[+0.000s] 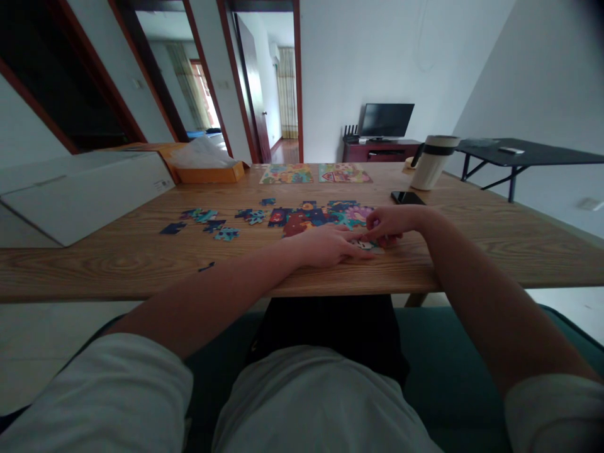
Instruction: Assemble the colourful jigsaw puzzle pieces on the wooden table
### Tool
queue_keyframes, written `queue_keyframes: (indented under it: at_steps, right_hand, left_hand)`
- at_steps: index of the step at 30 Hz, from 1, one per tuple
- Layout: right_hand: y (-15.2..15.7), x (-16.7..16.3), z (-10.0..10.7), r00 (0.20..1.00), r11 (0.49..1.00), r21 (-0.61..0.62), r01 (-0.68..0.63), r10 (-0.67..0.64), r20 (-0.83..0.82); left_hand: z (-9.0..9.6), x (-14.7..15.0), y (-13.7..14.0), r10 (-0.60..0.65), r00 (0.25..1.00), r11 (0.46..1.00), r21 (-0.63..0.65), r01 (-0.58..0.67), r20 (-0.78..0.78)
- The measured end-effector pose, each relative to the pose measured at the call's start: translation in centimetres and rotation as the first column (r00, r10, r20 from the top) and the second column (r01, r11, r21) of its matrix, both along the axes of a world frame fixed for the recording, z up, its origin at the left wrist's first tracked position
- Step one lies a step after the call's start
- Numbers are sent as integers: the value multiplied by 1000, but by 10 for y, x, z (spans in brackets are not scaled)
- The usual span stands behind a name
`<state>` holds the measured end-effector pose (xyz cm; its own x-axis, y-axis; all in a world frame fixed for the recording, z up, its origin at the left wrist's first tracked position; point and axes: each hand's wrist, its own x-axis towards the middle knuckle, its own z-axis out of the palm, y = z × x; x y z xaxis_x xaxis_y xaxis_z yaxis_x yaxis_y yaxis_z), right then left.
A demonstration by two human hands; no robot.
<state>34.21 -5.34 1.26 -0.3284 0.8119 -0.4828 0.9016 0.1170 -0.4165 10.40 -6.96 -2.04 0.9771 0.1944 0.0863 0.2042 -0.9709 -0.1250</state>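
A partly joined jigsaw puzzle (302, 221) lies on the wooden table in front of me, with dark blue, red, teal and pink areas. My left hand (328, 245) rests flat across its near side, fingers stretched out to the right. At the puzzle's right edge, my right hand (391, 221) has its fingers curled down and pinched on a puzzle piece, mostly hidden by the fingers. Both hands' fingertips are close together over a pale section (368, 245). Loose puzzle pieces (227, 234) are scattered to the left, and a small dark piece (206, 267) lies nearer the table's front edge.
Two colourful picture sheets (287, 173) lie at the back of the table (472, 251). On the right are a black phone (408, 198) and a white cup (435, 163) with a dark band. A white box (89, 195) and an orange box (207, 174) holding plastic stand left.
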Motion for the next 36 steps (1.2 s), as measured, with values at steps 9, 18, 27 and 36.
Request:
queue_keyframes:
  at_steps: [9,18,27,36]
  right_hand:
    - [-2,-4,-1,1000,999,52,14,-14,2]
    - [-4,-2,2,999,999,15,-53,53,-13]
    - [15,11,-2,993,896,433,103,-68,-95]
    - [17,18,-2,992,828,546,129,-102,-80]
  left_hand:
    - [3,-3,-2,10,999,1000,-11,-10,52]
    - [6,-2,-5,3,999,1000,-25,-2,49]
    - [5,0,-5,21,999,1000,-4,-20,29]
    - [129,-70,-3,396,871,917,-84,-389,290]
